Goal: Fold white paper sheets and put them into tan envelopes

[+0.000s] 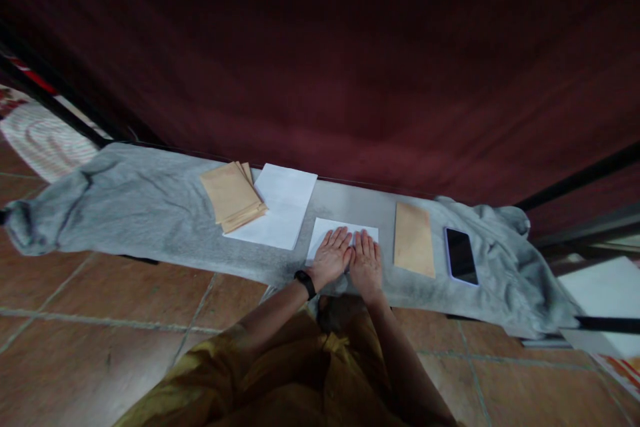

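Grey cloth covers the bench. White paper lies at the bench's near edge, between larger white sheets and a single brown envelope. Left hand and right hand rest flat on it, palms down, fingers extended, gripping nothing; hands touching or nearly so. Brown envelope stack overlaps the larger sheets. Phone lies right of the single envelope.

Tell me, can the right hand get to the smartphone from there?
Probably yes. The right hand rests on white paper, and only a flat brown envelope lies between it and the smartphone, so reaching over looks easy.
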Demonstrator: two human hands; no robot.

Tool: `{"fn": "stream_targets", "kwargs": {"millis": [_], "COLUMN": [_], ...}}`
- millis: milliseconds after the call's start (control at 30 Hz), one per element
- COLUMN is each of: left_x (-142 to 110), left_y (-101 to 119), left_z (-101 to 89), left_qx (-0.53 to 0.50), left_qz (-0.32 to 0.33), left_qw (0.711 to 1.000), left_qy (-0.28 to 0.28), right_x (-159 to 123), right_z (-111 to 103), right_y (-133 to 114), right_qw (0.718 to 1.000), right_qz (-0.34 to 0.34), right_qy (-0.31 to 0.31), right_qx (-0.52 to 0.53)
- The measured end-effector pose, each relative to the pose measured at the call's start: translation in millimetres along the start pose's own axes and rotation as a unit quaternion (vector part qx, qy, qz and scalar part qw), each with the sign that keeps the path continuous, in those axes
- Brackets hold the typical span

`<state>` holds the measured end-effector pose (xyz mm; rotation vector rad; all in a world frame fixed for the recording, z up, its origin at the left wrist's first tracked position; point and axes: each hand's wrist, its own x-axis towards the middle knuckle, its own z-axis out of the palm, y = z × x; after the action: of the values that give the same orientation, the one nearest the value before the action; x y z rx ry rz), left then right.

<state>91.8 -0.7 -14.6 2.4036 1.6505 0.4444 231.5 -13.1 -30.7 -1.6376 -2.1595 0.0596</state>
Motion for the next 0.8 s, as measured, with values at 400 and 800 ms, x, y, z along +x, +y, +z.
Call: {"fn": "stream_targets", "kwargs": {"millis": [400, 800], "left_x": [-1.0, -12.6], "left_y": [-24.1, -34.4], "left_z": [-2.4, -5.8], "left_qx": [0.009, 0.101], "left_qz": [-0.066, -0.114], "left_qw": [0.997, 0.988], "left_qy": [0.040, 0.036], "right_x": [2.3, 0.2], "right_z": [5.1, 12.9], "right_y": [1.3, -1.0], "right_qw": [0.999, 0.991], "right_qz": [0.033, 0.092], "right_qy": [0.009, 0.073], "right_qx": [0.013, -0.061]}}
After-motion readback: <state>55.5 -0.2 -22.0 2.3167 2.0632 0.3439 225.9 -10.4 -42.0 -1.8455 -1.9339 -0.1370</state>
